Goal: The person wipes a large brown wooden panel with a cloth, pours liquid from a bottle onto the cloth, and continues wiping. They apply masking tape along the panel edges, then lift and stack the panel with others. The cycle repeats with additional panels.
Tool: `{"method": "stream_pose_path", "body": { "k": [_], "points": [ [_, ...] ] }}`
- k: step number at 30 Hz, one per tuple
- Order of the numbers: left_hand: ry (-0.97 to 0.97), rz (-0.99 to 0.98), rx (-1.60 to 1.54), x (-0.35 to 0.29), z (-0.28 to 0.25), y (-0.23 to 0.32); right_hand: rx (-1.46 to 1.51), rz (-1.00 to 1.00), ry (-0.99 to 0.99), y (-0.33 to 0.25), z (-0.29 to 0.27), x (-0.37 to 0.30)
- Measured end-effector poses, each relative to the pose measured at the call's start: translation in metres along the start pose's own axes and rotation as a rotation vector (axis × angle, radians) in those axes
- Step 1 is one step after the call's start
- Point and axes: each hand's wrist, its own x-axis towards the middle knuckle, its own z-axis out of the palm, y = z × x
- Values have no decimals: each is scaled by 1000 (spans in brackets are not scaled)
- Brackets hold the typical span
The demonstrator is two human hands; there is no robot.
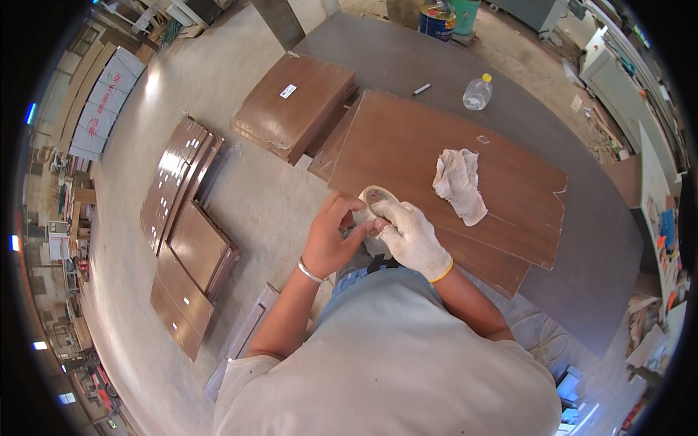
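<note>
A roll of tape [366, 193] is held upright in front of my body, close to the near edge of a brown panel. My right hand [413, 238], in a white knit glove with a yellow cuff edge, grips the roll from the right. Bare and with a bangle at the wrist, my left hand [331, 236] has its fingers curled and its thumb and fingertips pinched at the roll's lower edge. What the fingertips pinch there is partly hidden. On the brown panel [407, 145] to the right lies a crumpled white glove or cloth [458, 187].
The panel rests on a dark grey table [589, 276]. A clear bottle with a yellow cap [478, 93] and a marker [422, 89] stand and lie beyond it. Brown panels are stacked at the far left [291, 109]; more stacks [196, 240] sit lower on the left.
</note>
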Motion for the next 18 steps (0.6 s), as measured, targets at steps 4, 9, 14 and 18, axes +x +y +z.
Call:
{"method": "stream_pose_path", "body": {
  "k": [4, 9, 14, 18],
  "points": [
    [39, 42, -10, -3, 11, -10, -71, -52, -49, 6, 1, -3],
    [39, 35, 1, -14, 20, -16, -5, 33, -86, 14, 6, -8],
    [73, -71, -68, -31, 27, -16, 59, 102, -115, 25, 19, -13],
    [89, -160, -90, -45, 30, -22, 101, 165, -181, 32, 27, -15]
  ]
}}
